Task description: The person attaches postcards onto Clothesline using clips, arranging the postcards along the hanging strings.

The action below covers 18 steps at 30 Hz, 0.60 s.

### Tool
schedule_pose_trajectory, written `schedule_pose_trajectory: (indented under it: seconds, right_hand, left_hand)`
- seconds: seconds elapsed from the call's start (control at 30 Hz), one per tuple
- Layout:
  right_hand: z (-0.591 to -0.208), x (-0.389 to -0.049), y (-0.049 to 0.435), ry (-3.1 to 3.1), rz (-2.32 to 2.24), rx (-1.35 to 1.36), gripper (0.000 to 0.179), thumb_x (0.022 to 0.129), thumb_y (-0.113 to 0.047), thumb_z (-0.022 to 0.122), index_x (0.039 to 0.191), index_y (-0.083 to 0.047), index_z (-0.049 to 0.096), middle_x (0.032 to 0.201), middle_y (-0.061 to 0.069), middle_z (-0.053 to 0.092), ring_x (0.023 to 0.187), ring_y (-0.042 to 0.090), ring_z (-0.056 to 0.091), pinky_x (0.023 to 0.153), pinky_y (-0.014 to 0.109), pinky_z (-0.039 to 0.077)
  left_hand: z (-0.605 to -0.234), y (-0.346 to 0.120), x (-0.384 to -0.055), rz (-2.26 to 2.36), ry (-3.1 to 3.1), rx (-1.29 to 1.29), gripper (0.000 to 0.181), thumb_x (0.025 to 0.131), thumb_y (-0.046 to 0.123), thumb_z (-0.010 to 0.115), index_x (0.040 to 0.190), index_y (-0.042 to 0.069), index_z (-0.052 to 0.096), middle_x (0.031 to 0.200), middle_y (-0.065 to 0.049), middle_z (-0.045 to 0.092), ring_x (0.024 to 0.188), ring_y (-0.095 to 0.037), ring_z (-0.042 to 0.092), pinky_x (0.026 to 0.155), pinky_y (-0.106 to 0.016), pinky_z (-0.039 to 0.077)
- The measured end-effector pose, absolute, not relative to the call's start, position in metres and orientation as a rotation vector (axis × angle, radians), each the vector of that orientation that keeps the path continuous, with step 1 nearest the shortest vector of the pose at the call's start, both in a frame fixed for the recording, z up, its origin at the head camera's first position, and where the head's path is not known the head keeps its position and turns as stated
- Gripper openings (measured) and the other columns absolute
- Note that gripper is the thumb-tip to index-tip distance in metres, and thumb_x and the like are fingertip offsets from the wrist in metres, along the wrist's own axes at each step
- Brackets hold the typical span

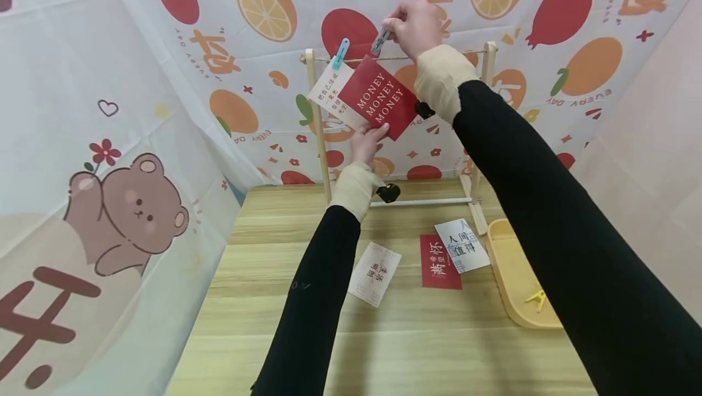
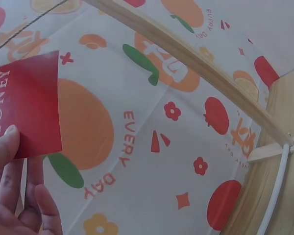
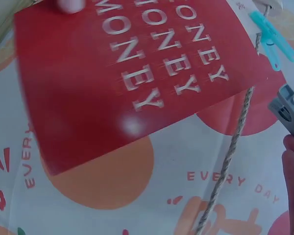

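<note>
My left hand (image 1: 368, 144) pinches the lower edge of a red card (image 1: 382, 99) printed "MONEY" three times, thumb in front. The card's upper corner is up at the twine (image 3: 230, 147) strung across a wooden rack (image 1: 317, 122). Above it, my right hand (image 1: 415, 25) pinches a grey clothespin (image 1: 379, 41), which is apart from the card. Just left, a blue clothespin (image 1: 340, 53) hangs a cream card (image 1: 331, 92) with Chinese writing from the twine; the red card overlaps part of it. In the left wrist view the thumb (image 2: 4, 148) presses on the red card's face.
On the wooden table (image 1: 263, 298) lie a pale card (image 1: 375, 274), a red card (image 1: 436, 268) and a white card (image 1: 465, 247) overlapping it. A yellow tray (image 1: 501, 286) at right holds a yellow clothespin (image 1: 537, 298). Behind the rack hangs a fruit-print curtain (image 1: 263, 67).
</note>
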State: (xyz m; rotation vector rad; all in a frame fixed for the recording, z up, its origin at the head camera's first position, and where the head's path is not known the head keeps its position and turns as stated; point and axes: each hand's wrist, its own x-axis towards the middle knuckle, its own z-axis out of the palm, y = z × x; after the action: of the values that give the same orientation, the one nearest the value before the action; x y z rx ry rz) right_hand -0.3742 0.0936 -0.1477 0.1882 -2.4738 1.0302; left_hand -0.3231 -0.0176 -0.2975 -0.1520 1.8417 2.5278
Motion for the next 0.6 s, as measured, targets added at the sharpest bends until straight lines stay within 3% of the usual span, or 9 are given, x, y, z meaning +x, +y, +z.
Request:
schedule_pose_trajectory:
  seconds: [0.13, 0.4, 0.6]
  right_hand:
    - [-0.145, -0.379, 0.086, -2.527, 1.018, 0.213, 0.029, 0.093, -0.027, 0.053, 0.108, -0.005, 0.065, 0.096, 0.006, 0.060, 0.078, 0.011, 0.049, 0.070, 0.024, 0.040]
    - [-0.144, -0.385, 0.079, -2.594, 0.948, 0.213, 0.026, 0.094, -0.024, 0.053, 0.104, -0.003, 0.065, 0.095, 0.006, 0.060, 0.075, 0.008, 0.051, 0.069, 0.023, 0.040]
    - [-0.148, -0.386, 0.081, -2.630, 1.146, 0.221, 0.027, 0.092, -0.023, 0.053, 0.106, -0.002, 0.063, 0.102, 0.011, 0.061, 0.087, 0.019, 0.058, 0.079, 0.022, 0.046]
  left_hand:
    - [-0.292, -0.015, -0.320, 2.522, 1.836, -0.198, 0.036, 0.089, 0.010, 0.061, 0.121, -0.002, 0.052, 0.115, -0.014, 0.060, 0.104, -0.024, 0.057, 0.078, -0.030, 0.041]
    - [-0.288, -0.013, -0.322, 2.527, 1.825, -0.208, 0.035, 0.089, 0.010, 0.061, 0.120, -0.003, 0.052, 0.115, -0.013, 0.060, 0.104, -0.024, 0.056, 0.081, -0.031, 0.041]
    - [-0.288, -0.012, -0.322, 2.515, 1.833, -0.223, 0.035, 0.089, 0.010, 0.061, 0.120, -0.003, 0.051, 0.115, -0.013, 0.060, 0.105, -0.024, 0.056, 0.084, -0.033, 0.041]
